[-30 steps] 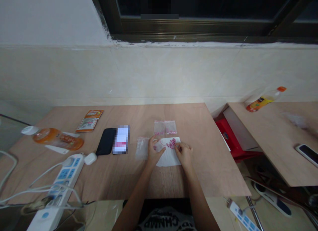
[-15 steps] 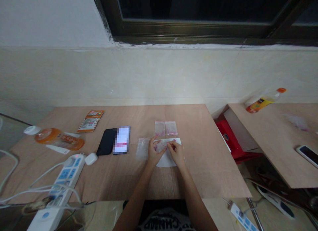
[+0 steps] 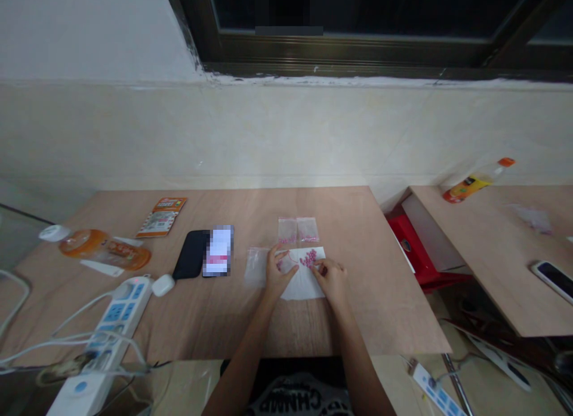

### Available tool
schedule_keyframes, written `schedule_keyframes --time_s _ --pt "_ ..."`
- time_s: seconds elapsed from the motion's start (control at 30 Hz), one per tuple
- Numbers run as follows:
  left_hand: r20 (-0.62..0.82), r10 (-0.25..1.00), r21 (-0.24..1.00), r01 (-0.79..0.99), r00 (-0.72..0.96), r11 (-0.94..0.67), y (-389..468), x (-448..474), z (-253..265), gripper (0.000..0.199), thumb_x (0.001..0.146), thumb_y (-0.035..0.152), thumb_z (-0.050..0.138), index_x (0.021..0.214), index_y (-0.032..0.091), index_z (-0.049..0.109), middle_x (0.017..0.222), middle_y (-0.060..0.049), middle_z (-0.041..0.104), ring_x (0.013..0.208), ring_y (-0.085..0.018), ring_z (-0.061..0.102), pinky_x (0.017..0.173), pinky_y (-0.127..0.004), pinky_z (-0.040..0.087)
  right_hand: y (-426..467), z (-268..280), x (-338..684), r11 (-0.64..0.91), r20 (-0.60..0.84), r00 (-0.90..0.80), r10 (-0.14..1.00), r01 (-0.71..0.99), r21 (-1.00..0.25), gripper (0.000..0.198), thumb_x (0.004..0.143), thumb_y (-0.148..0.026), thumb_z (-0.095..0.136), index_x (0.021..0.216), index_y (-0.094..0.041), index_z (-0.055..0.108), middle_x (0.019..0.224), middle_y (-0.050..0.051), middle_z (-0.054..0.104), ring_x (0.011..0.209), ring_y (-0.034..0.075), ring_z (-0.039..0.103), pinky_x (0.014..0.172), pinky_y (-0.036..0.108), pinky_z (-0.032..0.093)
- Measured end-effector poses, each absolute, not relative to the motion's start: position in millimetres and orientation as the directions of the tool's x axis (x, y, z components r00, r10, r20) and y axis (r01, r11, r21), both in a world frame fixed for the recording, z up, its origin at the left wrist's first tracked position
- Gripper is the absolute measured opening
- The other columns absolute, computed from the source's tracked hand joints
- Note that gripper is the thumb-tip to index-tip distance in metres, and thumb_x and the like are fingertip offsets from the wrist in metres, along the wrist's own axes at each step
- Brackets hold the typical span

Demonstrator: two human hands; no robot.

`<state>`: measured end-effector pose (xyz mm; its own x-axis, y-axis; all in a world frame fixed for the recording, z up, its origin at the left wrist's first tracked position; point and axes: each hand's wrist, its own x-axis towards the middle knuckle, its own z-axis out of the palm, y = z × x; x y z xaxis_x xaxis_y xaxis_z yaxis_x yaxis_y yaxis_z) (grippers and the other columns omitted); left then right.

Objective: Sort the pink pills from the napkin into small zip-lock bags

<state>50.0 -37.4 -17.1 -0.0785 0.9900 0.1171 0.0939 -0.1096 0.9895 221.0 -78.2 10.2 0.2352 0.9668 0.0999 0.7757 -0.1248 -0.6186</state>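
Note:
A sheet of white paper (image 3: pixel 303 289) lies on the table under my hands. Small pink beads (image 3: pixel 308 258) are heaped on its upper right part. A thin reddish thread (image 3: pixel 293 258) curves beside my left hand (image 3: pixel 277 279), which rests at the paper's left edge and appears to hold it between thumb and fingers; the exact grip is too small to make out. My right hand (image 3: pixel 333 279) is at the right side of the bead heap, thumb and forefinger drawn close together. Whatever lies between those fingertips is hidden. More pink bits show by the left fingers.
Two small clear bags (image 3: pixel 297 230) with pink beads lie behind the paper, another clear bag (image 3: pixel 255 265) to its left. Farther left are a lit phone (image 3: pixel 218 252), a black phone (image 3: pixel 190 255), a white case (image 3: pixel 163 285), an orange packet (image 3: pixel 162 217), a bottle (image 3: pixel 105 249) and a power strip (image 3: pixel 119 320).
My right hand has moved right, away from the thread, to the edge of the bead heap, uncovering the beads. My left hand has stayed in place.

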Motion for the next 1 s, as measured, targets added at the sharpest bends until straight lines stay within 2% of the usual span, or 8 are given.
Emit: schedule_keyframes --time_s 0.5,0.6,0.77,1.0 --pt "0.104 0.991 0.991 0.095 -0.082 -0.096 -38.5 50.4 -12.7 0.078 0.061 0.019 0.080 0.128 0.026 0.040 0.134 -0.011 0.052 0.108 -0.021 0.063 0.095 -0.038 0.046 -80.2 18.5 216.4 -0.064 0.111 0.157 0.981 0.811 -0.581 0.029 0.089 -0.041 0.053 0.084 -0.023 0.075 0.070 0.002 0.068 0.074 0.017 0.059 0.077 0.031 0.029" --pt "0.129 0.989 0.985 0.128 -0.070 -0.120 -40.6 51.3 -11.4 0.076 0.063 0.019 0.078 0.128 0.026 0.040 0.132 -0.011 0.053 0.108 -0.021 0.063 0.094 -0.038 0.047 -76.0 20.1 214.0 -0.075 0.119 0.195 0.974 0.765 -0.639 0.031 0.088 -0.043 0.054 0.081 -0.022 0.075 0.066 0.002 0.066 0.069 0.017 0.059 0.073 0.030 0.032" --pt "0.264 0.964 0.941 0.227 -0.020 -0.253 -44.1 53.7 -11.7 0.074 0.064 0.015 0.077 0.129 0.026 0.044 0.123 -0.010 0.057 0.105 -0.023 0.063 0.088 -0.039 0.050 -64.1 20.6 203.6 -0.040 0.117 0.235 0.965 0.574 -0.818 0.032 0.087 -0.046 0.056 0.080 -0.020 0.073 0.059 0.000 0.063 0.055 0.015 0.055 0.063 0.027 0.037" --pt "0.400 0.915 0.884 0.284 -0.053 -0.370 -45.4 55.1 -10.3 0.060 0.071 0.013 0.069 0.126 0.026 0.049 0.121 -0.009 0.055 0.102 -0.021 0.062 0.087 -0.040 0.053 -58.9 25.8 191.3 0.072 0.131 0.070 0.989 0.549 -0.833 0.026 0.088 -0.041 0.057 0.082 -0.021 0.073 0.071 0.002 0.069 0.064 0.016 0.058 0.064 0.027 0.042"
